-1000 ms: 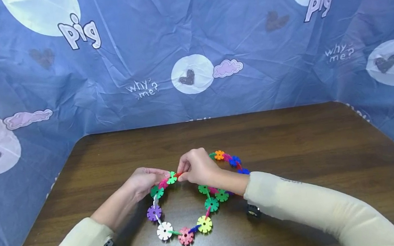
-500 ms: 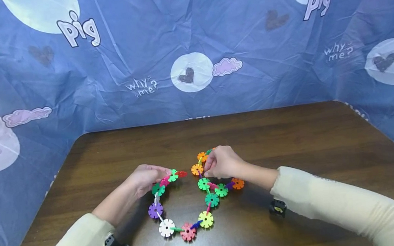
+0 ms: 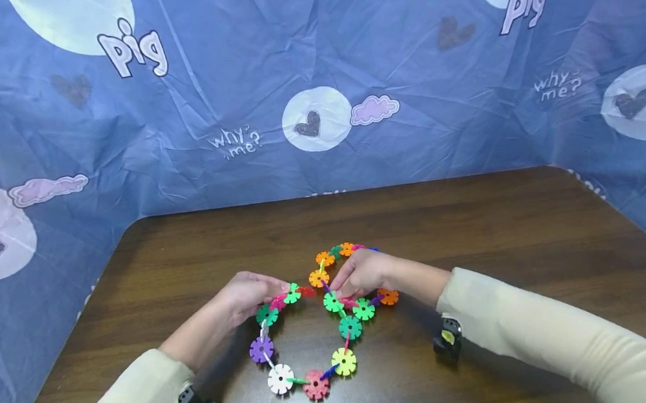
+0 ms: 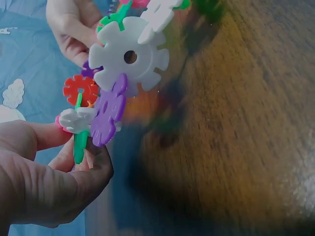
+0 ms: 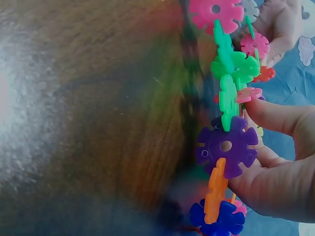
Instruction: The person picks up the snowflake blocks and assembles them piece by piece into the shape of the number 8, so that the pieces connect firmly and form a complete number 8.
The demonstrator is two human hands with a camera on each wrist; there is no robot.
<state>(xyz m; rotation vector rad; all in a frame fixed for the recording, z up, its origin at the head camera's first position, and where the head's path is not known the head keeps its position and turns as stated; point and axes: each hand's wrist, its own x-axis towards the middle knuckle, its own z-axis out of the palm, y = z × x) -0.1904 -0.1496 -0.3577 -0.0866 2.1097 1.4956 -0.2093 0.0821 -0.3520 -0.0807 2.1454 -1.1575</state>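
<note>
A chain of colourful notched plastic discs, slotted edge to edge, curves between my hands. My left hand (image 3: 253, 294) pinches it near one end, beside a light green disc (image 3: 292, 297). Past that disc a red disc (image 3: 306, 291) sticks out at the free end. My right hand (image 3: 363, 272) pinches the chain by another light green disc (image 3: 334, 307), a short gap right of the red one. In the left wrist view, a white disc (image 4: 110, 44) and a purple disc (image 4: 109, 110) hang past my left fingers. A dark purple disc (image 5: 241, 152) shows beside my right fingers.
The chain's front loop bows toward me over the brown table (image 3: 447, 215), with a pink disc (image 3: 317, 393) at its nearest point. Orange discs (image 3: 325, 259) lead into a second loop behind my right hand. A blue printed cloth (image 3: 203, 109) hangs behind the table.
My right hand has let go of the red end disc and moved right to grip the chain by the light green disc. My left hand, still pinching its end, has shifted slightly right.
</note>
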